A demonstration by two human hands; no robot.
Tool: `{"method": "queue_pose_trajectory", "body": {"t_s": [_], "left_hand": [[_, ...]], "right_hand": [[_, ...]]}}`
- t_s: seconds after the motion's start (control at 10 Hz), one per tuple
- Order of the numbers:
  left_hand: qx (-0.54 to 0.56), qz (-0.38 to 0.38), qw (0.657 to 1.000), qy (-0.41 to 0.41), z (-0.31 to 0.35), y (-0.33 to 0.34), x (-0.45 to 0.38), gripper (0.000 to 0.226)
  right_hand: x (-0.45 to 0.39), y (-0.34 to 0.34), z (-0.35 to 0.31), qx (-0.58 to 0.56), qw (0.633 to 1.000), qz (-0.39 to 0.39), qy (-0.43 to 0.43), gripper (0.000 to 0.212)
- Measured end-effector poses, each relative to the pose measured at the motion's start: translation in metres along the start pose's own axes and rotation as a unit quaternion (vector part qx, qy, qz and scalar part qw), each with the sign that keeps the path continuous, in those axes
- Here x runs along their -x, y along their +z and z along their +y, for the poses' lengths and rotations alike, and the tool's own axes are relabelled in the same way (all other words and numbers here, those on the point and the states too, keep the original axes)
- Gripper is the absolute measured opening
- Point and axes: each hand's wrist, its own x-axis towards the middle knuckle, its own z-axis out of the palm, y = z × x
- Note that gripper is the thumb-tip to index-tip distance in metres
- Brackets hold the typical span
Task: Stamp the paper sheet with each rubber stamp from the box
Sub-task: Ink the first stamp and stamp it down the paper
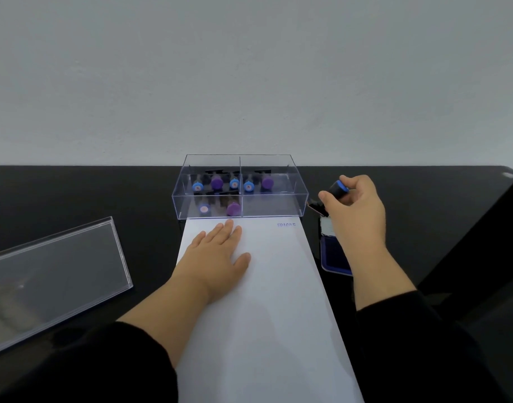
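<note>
A white paper sheet [278, 301] lies on the black table, with one purple "FRAGILE" print [286, 225] near its far right corner. My left hand [217, 257] presses flat on the sheet's far left part. My right hand [357, 205] grips a black rubber stamp with a blue cap [338, 189], tilted, to the right of the box and above the far end of the ink pad [332, 254]. The clear box [272, 196] stands at the sheet's far edge, holding several stamps with blue and purple caps, mostly in its left and back compartments.
The box's clear lid [54, 271] lies on the table at the left. The blue ink pad's open lid is partly hidden behind my right wrist. A grey wall rises right behind the box. The table's right edge runs diagonally near my right arm.
</note>
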Motion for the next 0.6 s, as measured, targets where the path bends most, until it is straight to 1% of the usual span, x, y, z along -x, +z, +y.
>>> {"method": "queue_pose_trajectory", "body": {"t_s": [0.1,0.3,0.4,0.6], "left_hand": [[-0.001,-0.003,1.0,0.0,0.0,-0.001,0.0,0.06],[0.0,0.0,1.0,-0.004,0.001,-0.002,0.001,0.06],[-0.002,0.006,1.0,-0.002,0.001,-0.001,0.0,0.06],[0.001,0.005,1.0,0.002,0.001,0.0,0.0,0.06]], "right_hand": [[0.003,-0.007,0.002,0.041,0.999,0.003,-0.003,0.027],[0.022,-0.024,0.006,0.159,0.987,-0.006,-0.025,0.023],[0.029,-0.029,0.01,0.198,0.98,-0.004,-0.024,0.025],[0.038,-0.032,0.018,0.261,0.964,0.002,-0.05,0.027]]}}
